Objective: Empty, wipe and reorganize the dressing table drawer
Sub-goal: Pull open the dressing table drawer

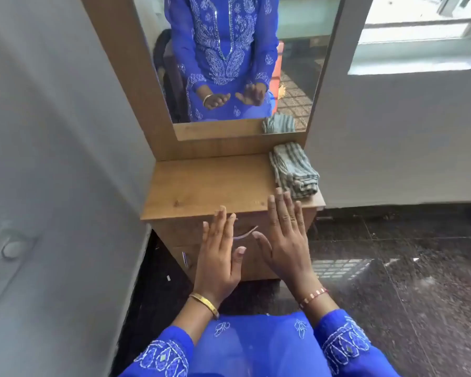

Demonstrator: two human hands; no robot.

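Step in hand, by the look of it: opening the top drawer (245, 232), shut for now, sitting just under the tabletop (201, 186) with its curved metal handle (245, 234) showing between the two hands. Best done by hooking a few fingers behind that handle at its middle and drawing straight back, level, not sideways, so the drawer runs true and does not jam. Worth steadying the cabinet with the other hand if it feels light. Worth keeping the bare left part of the tabletop free as a landing place for whatever comes out. Nothing visible yet of what lies inside.

Left hand (219, 257): flat, fingers straight and close together, thumb out, holding nothing, raised in front of the drawer face; contact with the wood impossible to judge. Right hand (286, 235): likewise spread flat, fingers straight, empty, fingertips (279, 194) over the front edge of the tabletop, touching or hovering not clear.

Folded striped cloth (294, 170) on the right rear of the tabletop, just beyond the right hand, ready for wiping. Second handle (185, 259) lower down, on the left.
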